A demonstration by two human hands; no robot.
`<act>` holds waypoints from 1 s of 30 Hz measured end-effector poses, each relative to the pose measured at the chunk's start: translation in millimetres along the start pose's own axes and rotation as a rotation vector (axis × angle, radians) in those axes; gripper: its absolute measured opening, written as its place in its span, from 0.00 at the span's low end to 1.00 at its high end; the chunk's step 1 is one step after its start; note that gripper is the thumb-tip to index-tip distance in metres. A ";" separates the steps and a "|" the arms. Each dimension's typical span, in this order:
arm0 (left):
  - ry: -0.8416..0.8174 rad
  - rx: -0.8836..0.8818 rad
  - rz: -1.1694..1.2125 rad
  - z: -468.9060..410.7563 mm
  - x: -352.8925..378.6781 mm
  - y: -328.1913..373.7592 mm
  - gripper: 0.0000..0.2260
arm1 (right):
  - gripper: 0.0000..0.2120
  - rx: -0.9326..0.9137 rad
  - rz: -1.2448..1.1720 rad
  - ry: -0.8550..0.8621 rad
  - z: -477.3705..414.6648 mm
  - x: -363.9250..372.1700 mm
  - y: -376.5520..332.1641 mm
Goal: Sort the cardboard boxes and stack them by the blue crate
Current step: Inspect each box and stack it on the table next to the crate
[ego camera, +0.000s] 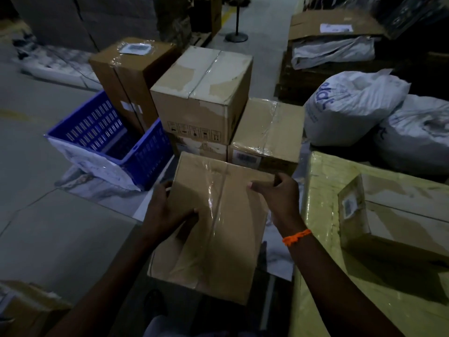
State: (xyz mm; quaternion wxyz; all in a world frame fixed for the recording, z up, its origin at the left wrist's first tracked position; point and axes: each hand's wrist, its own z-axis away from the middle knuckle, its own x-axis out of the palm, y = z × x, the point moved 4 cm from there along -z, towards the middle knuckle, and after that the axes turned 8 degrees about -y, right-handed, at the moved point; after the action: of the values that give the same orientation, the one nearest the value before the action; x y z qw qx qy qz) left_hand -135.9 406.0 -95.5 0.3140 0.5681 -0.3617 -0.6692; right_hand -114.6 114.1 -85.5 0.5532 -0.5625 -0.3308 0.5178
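Here, my left hand point(167, 207) grips the taped cardboard box point(213, 234) by its left edge, thumb on top, while my right hand point(277, 195) clasps its far right corner. The box sits near the stacked boxes point(201, 93) beside the blue crate point(109, 135). Their barcode label point(245, 158) is too blurred to read.

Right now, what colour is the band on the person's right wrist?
The wristband is orange, seen best in the head view.
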 end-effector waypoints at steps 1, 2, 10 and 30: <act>0.029 0.000 0.019 -1.1 -4.7 0.3 0.42 | 0.17 -0.002 -0.047 -0.027 2.8 0.4 -1.4; 0.052 0.013 0.039 -1.8 -9.1 2.3 0.43 | 0.17 -0.016 -0.080 -0.057 8.3 1.3 -4.0; 0.178 0.062 0.222 1.0 -14.0 14.1 0.41 | 0.30 -0.236 -0.143 -0.015 30.3 2.1 -51.5; 0.197 0.251 -0.371 -5.5 2.4 82.3 0.27 | 0.26 -0.589 0.614 0.019 36.3 -2.4 -45.8</act>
State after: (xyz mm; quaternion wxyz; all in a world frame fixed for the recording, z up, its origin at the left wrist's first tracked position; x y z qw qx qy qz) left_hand -130.0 358.8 -28.0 0.1465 0.7220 -0.2993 -0.6064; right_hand -140.4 129.8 -35.3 0.1921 -0.7737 -0.2767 0.5366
